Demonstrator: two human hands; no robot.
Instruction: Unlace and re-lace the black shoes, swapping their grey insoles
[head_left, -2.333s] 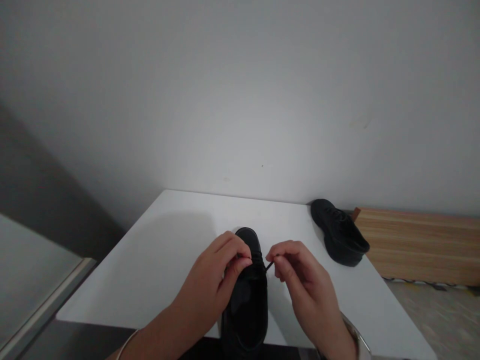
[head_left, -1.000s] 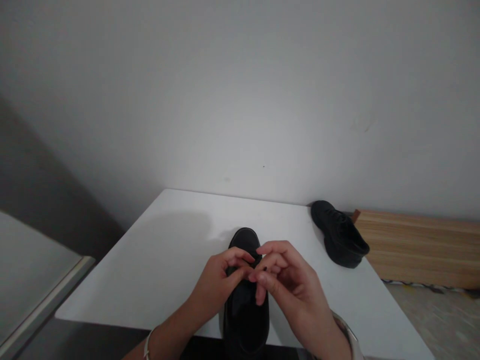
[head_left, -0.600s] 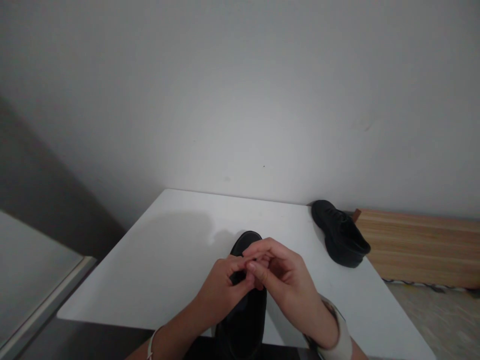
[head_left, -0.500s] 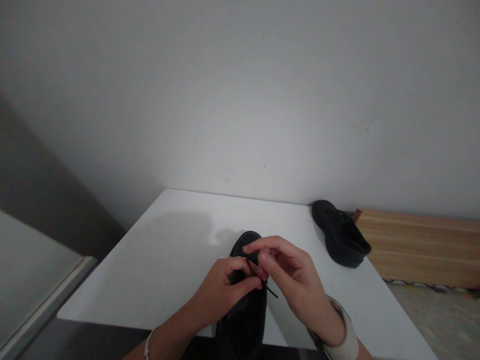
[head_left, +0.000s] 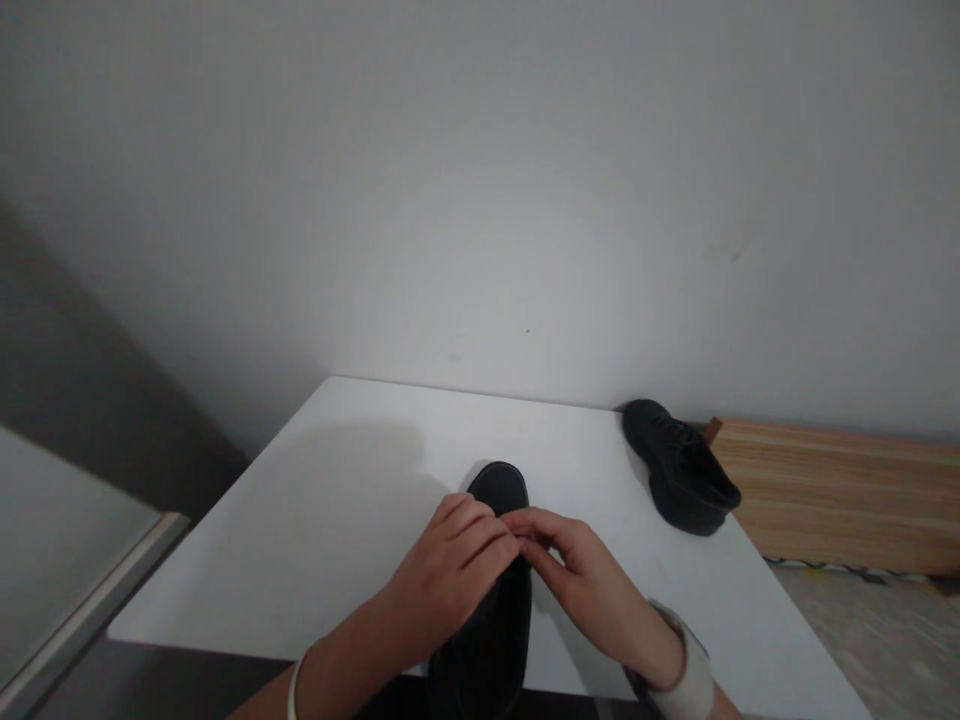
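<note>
One left hand [head_left: 450, 570] and one right hand [head_left: 581, 580] meet over the near black, round-toed shoe [head_left: 504, 615], anything pinched hidden, work there judged unfinished, while the black lace-up shoe [head_left: 679, 470] at far right stands untouched.

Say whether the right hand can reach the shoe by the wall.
Likely yes: only white tabletop shows between the right hand and the far shoe, though its fingers are now at the left hand, over the near shoe.
</note>
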